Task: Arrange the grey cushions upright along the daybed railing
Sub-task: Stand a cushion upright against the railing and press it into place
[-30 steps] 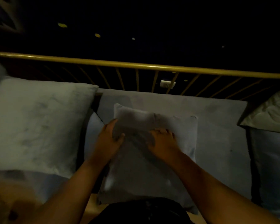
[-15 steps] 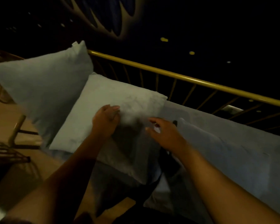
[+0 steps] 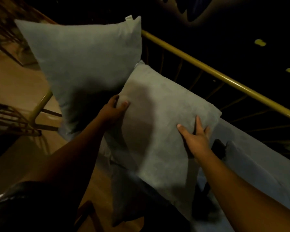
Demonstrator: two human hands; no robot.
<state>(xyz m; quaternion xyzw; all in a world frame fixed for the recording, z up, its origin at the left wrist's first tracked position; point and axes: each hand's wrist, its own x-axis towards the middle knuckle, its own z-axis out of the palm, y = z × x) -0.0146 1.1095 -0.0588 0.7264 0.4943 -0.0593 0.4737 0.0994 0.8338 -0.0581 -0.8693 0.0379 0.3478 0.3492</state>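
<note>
A large grey cushion [image 3: 159, 118] leans back against the yellow daybed railing [image 3: 208, 67] in the middle of the view. My left hand [image 3: 115, 108] grips its upper left corner, thumb on the front. My right hand [image 3: 194, 139] lies flat on its right side with fingers spread. A second grey cushion [image 3: 84, 61] stands upright at the left end of the daybed, its lower corner behind the one I hold. At the right edge a smaller grey cushion [image 3: 251, 166] lies low on the seat.
The scene is dim. A wooden floor [image 3: 15, 87] lies to the left, with a wicker piece of furniture [image 3: 8, 121] at the left edge. Beyond the railing it is dark, with thin yellow bars below the top rail.
The view has swung left from the small middle cushion. My hands left that cushion and moved onto the large cushion; the left hand now grips its corner and the right rests on its right side.
</note>
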